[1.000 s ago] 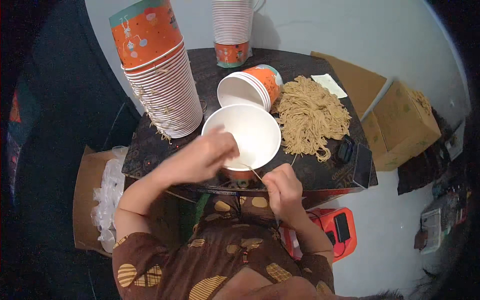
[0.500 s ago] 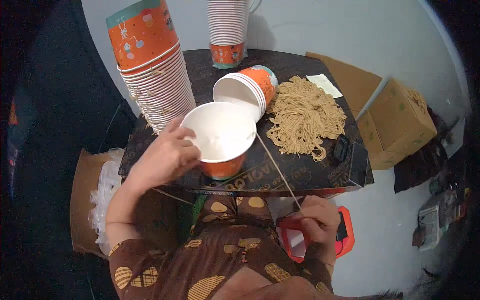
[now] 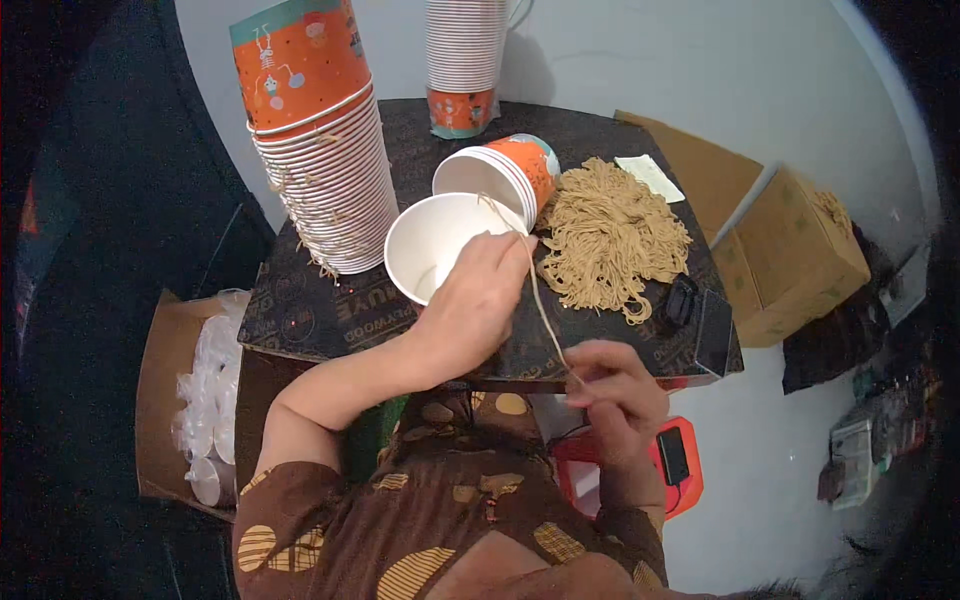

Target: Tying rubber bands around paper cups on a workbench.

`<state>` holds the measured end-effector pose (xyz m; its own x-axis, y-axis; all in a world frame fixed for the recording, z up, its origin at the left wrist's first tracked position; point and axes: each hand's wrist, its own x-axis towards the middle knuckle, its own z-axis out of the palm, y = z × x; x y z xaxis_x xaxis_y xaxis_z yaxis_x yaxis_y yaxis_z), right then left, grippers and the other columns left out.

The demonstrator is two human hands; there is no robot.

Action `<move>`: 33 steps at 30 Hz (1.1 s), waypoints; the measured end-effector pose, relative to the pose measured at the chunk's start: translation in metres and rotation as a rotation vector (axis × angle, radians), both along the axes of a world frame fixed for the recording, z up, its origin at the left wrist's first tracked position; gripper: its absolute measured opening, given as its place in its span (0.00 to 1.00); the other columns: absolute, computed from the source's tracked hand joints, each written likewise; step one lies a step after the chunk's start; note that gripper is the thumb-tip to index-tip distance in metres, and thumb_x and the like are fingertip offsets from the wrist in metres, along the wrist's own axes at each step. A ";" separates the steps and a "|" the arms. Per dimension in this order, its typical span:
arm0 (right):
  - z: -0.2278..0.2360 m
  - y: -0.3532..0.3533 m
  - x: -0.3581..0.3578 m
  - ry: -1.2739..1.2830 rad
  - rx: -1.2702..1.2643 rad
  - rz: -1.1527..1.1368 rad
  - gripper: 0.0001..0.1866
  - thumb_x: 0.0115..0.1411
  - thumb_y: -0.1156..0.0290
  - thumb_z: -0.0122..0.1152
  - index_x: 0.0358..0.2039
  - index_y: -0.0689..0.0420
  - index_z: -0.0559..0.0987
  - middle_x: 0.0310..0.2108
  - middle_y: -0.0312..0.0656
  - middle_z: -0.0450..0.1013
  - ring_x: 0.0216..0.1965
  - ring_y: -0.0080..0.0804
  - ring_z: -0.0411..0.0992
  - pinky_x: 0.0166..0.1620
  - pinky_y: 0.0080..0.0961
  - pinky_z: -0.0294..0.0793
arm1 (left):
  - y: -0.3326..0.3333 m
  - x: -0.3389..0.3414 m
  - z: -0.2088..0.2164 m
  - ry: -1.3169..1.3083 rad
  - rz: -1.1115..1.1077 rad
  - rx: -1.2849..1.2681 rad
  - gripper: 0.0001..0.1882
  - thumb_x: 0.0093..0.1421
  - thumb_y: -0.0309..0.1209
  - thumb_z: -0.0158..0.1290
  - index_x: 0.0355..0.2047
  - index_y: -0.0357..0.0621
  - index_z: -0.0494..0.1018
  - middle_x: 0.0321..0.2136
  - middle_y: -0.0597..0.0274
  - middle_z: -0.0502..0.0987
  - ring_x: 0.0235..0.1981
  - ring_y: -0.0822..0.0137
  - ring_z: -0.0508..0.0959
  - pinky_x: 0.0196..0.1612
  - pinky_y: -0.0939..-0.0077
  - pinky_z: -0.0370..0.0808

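By the table's (image 3: pixel 300 330) front edge, your right hand (image 3: pixel 620 388) pinches string (image 3: pixel 543 310); your left hand (image 3: pixel 475 300), grip hidden, touches the cup (image 3: pixel 425 235). You're probably threading; next needs gentle pulling.

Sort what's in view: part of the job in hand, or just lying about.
Likely job:
tan string, running to the right hand
white bucket by the left hand
string pile
left bucket stack, strings along it
tipped buckets

Likely just lying about:
pale paper slip
black slab
red plastic object

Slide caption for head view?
Left hand at an open paper cup, right hand holding tan cord, cord heap nearby.
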<state>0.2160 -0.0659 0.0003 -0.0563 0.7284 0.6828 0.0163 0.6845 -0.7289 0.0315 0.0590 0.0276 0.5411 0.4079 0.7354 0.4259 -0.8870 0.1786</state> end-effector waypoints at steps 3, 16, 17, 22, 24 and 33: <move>-0.009 0.011 -0.006 0.196 -0.072 0.029 0.08 0.65 0.74 0.57 0.33 0.63 0.82 0.51 0.53 0.74 0.39 0.31 0.73 0.46 0.27 0.73 | -0.009 -0.018 0.009 -0.079 -0.006 0.010 0.27 0.43 0.13 0.55 0.48 0.30 0.69 0.43 0.44 0.73 0.45 0.45 0.73 0.51 0.54 0.70; -0.032 0.040 -0.038 0.614 -0.337 0.218 0.10 0.67 0.77 0.51 0.36 0.66 0.81 0.48 0.45 0.68 0.39 0.24 0.66 0.45 0.23 0.65 | -0.056 -0.010 -0.049 -0.391 -0.286 -0.644 0.09 0.57 0.25 0.63 0.37 0.36 0.76 0.23 0.63 0.75 0.18 0.75 0.71 0.21 0.79 0.68; -0.033 0.039 -0.039 0.656 -0.396 0.250 0.10 0.67 0.77 0.51 0.36 0.66 0.81 0.47 0.45 0.68 0.42 0.25 0.67 0.47 0.24 0.65 | -0.057 -0.006 -0.051 -0.392 -0.262 -0.612 0.08 0.57 0.24 0.62 0.36 0.35 0.76 0.22 0.63 0.75 0.18 0.76 0.72 0.20 0.78 0.68; -0.049 0.039 -0.034 0.454 -0.374 0.014 0.09 0.66 0.77 0.51 0.36 0.67 0.80 0.49 0.45 0.67 0.48 0.32 0.67 0.53 0.28 0.67 | -0.056 -0.007 -0.052 -0.365 -0.249 -0.606 0.03 0.60 0.22 0.58 0.33 0.35 0.75 0.22 0.55 0.75 0.21 0.61 0.78 0.24 0.70 0.72; -0.051 0.038 -0.031 0.160 -0.304 -0.347 0.07 0.63 0.78 0.54 0.39 0.65 0.78 0.49 0.46 0.68 0.50 0.36 0.67 0.54 0.31 0.67 | -0.054 -0.015 -0.051 -0.267 -0.238 -0.633 0.03 0.60 0.23 0.57 0.32 0.35 0.75 0.23 0.52 0.75 0.23 0.56 0.78 0.25 0.67 0.73; -0.049 0.031 -0.030 -0.476 -0.026 -0.177 0.12 0.55 0.78 0.62 0.41 0.62 0.77 0.32 0.48 0.74 0.32 0.46 0.71 0.39 0.37 0.70 | -0.053 -0.044 -0.030 -0.020 -0.219 -0.608 0.04 0.59 0.24 0.57 0.30 0.36 0.75 0.25 0.50 0.76 0.26 0.49 0.79 0.27 0.61 0.74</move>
